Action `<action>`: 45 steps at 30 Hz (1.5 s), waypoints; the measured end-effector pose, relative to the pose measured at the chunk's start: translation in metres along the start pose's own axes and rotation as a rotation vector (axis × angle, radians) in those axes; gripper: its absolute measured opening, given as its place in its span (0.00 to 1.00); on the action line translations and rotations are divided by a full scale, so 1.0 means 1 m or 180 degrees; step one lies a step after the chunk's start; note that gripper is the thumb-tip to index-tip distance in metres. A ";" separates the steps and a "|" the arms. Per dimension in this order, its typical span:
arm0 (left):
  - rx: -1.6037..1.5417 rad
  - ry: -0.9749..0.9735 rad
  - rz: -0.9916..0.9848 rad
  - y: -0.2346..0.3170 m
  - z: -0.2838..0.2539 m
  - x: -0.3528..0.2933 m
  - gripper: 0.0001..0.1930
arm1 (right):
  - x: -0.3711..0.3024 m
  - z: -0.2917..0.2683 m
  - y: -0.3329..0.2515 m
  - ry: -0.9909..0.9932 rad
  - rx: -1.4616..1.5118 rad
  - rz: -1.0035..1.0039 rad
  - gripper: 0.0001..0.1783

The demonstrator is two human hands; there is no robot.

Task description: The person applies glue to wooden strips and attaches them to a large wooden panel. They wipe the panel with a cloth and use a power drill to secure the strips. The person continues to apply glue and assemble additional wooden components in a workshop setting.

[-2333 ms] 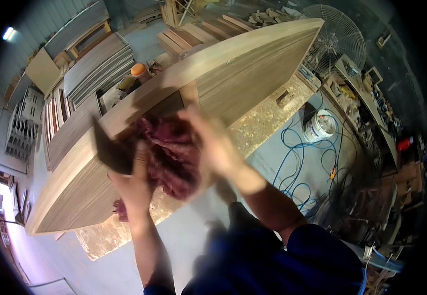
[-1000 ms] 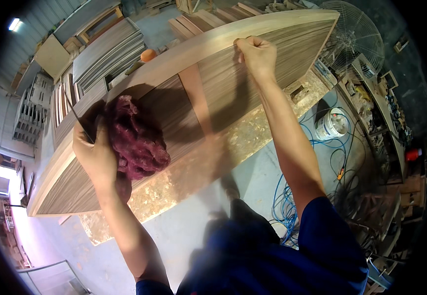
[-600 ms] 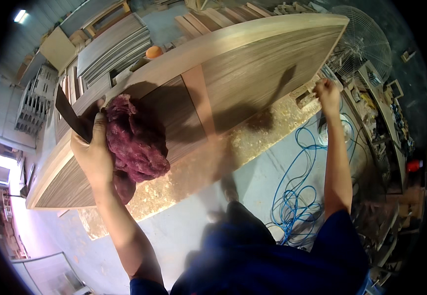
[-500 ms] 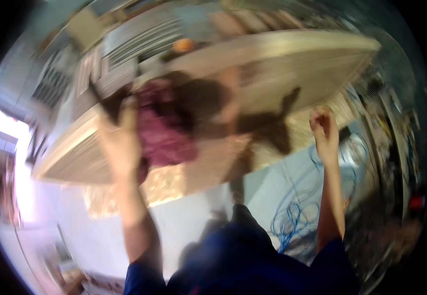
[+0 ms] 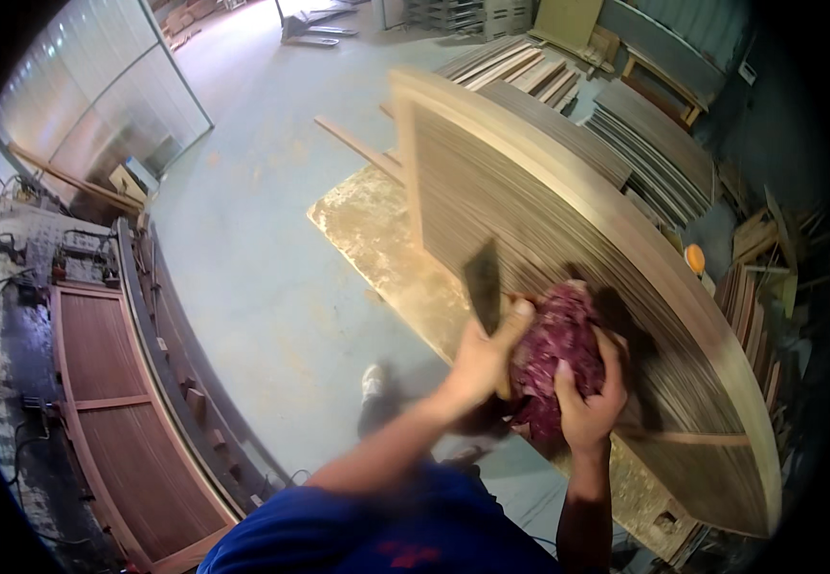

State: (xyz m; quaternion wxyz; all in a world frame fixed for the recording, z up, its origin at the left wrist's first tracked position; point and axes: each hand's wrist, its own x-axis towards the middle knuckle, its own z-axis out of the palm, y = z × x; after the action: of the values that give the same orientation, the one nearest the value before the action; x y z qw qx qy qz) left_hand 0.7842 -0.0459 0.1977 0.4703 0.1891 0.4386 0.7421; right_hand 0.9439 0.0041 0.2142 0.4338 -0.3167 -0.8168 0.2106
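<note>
My left hand (image 5: 482, 364) is closed round a putty knife (image 5: 483, 287), its dark, flat blade pointing up and away past the thumb. Part of a yellowish handle shows below that hand. A crumpled maroon bundle (image 5: 560, 349), cloth or thin plastic, sits between my two hands. On its right side my right hand (image 5: 595, 397) grips it, thumb on the near face and fingers wrapped round. Close behind both hands stands a large wooden door-like panel (image 5: 530, 206) with striped grain and a pale frame edge. Whether anything lies inside the bundle is hidden.
Under the panel lies a rough chipboard sheet (image 5: 362, 215) on the grey floor. Stacked boards (image 5: 649, 153) and an orange round object (image 5: 694, 258) are beyond the panel. On the left, a brown framed panel (image 5: 137, 421) rests on a long machine bench. A pallet jack (image 5: 314, 27) stands far off.
My view has swung left along the panel. My right hand, earlier apart from the bundle with fingers curled, now grips it. The left hand still has the putty knife.
</note>
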 end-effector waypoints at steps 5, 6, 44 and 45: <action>0.0125 0.0611 0.0833 0.074 -0.159 0.165 0.25 | 0.132 0.123 -0.066 -0.0101 -0.0700 -0.1079 0.32; -0.0027 0.0562 0.1080 0.088 -0.180 0.211 0.25 | 0.161 0.149 -0.077 -0.0054 -0.0697 -0.1125 0.33; -0.0429 0.0535 -0.1186 0.062 -0.455 0.266 0.20 | 0.088 0.487 -0.008 -0.1326 0.1645 0.1203 0.56; -0.0219 0.0257 -0.1239 0.061 -0.463 0.285 0.19 | 0.091 0.502 -0.004 -0.1410 0.1875 0.1618 0.57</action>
State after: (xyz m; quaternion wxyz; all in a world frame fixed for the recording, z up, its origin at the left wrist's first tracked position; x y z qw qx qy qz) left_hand 0.2919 -0.0294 -0.0409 0.5931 0.0548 0.4597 0.6587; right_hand 0.4816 0.0303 0.0008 0.2545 -0.3175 -0.6915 0.5969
